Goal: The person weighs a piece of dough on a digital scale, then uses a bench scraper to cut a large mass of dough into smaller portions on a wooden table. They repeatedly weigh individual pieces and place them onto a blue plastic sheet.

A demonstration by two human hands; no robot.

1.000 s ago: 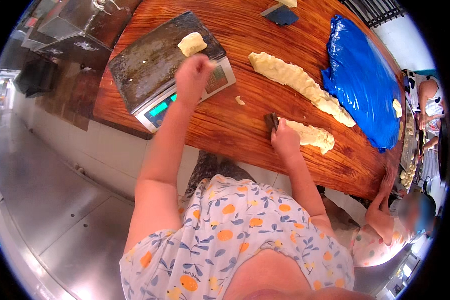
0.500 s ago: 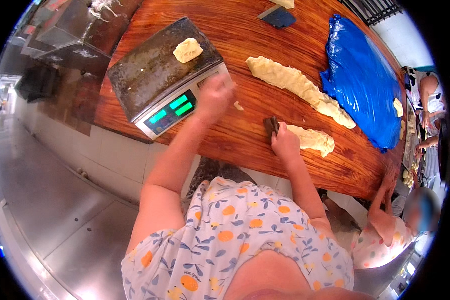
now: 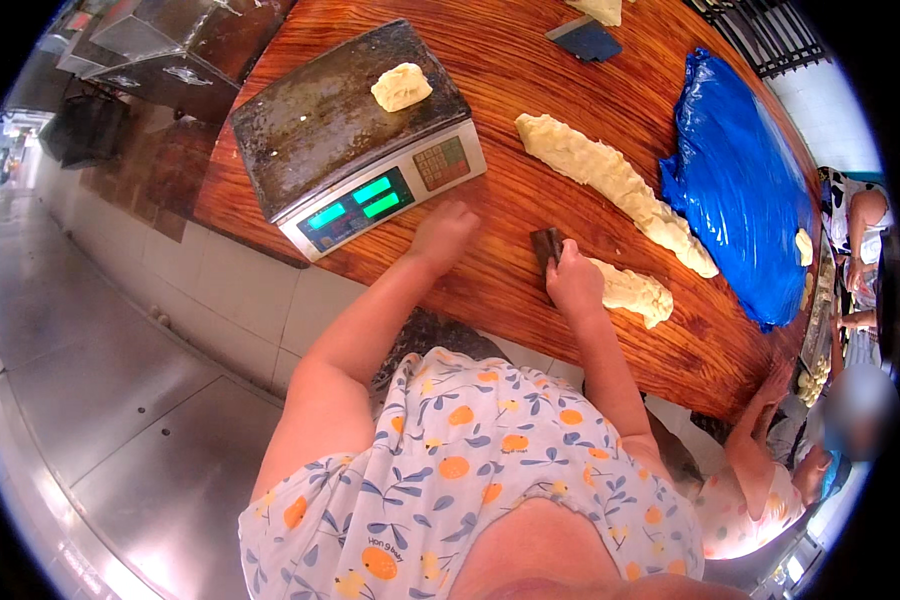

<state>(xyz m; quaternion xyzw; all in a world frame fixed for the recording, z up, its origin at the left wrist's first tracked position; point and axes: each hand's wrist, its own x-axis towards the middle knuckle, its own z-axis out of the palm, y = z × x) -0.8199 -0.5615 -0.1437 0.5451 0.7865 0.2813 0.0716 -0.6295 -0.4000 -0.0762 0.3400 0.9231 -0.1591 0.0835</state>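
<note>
My right hand (image 3: 576, 282) is closed around a dark dough scraper (image 3: 546, 246), its blade at the left end of a short strip of dough (image 3: 635, 292). Just below the scale's keypad, my left hand (image 3: 446, 236) rests low over the wooden table with fingers curled; whatever may be in them is hidden. A pale lump of dough (image 3: 401, 87) lies on the dark, stained platform of a digital scale (image 3: 315, 130), whose display glows green. Beyond my right hand, a longer dough strip (image 3: 615, 190) stretches diagonally across the table.
Blue plastic sheeting (image 3: 735, 190) covers something on the table's right side. At the far edge lie a second, bluish scraper (image 3: 587, 40) and more dough (image 3: 600, 10). A co-worker (image 3: 750, 490) is at the lower right; others appear farther off. A steel surface (image 3: 120, 430) fills the left.
My left hand has moved from the scale's keypad down to the table beside it. The small dough scrap seen there earlier no longer shows. My right hand keeps its grip on the scraper.
</note>
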